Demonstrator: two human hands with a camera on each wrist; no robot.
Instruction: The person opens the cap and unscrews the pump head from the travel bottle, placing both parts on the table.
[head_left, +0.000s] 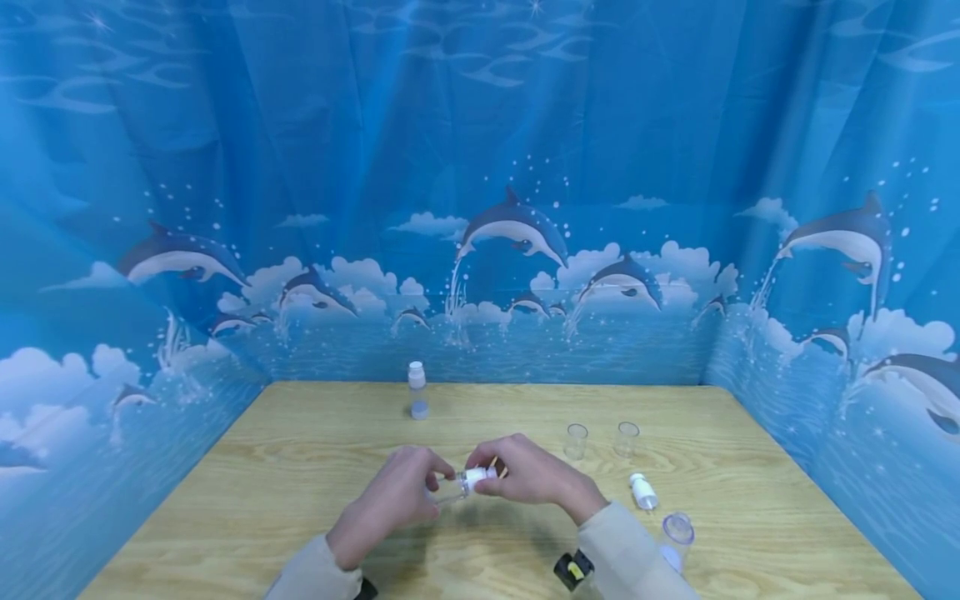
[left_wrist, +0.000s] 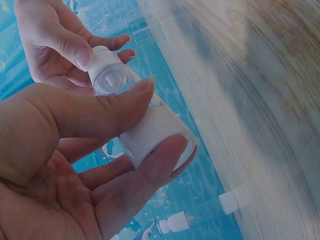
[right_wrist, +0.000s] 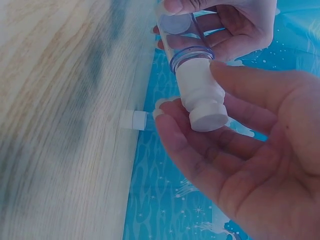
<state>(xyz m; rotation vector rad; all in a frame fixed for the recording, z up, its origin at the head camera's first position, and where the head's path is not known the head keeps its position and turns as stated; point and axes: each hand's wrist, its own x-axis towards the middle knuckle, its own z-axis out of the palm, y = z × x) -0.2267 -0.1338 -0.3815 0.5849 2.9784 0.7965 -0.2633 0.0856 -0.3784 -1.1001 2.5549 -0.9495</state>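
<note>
Clear bottle (right_wrist: pixel 181 39), gripped by left hand (head_left: pixel 397 492); stepped white top (right_wrist: pixel 199 84), pinched by right hand (head_left: pixel 528 472): lower centre, one each. Clear cups (head_left: pixel 576 442), lower right: two. Standing bottle (head_left: pixel 417 392), centre: one.

No legible text, labels, brands, numbers or signs in head or either wrist view.
</note>
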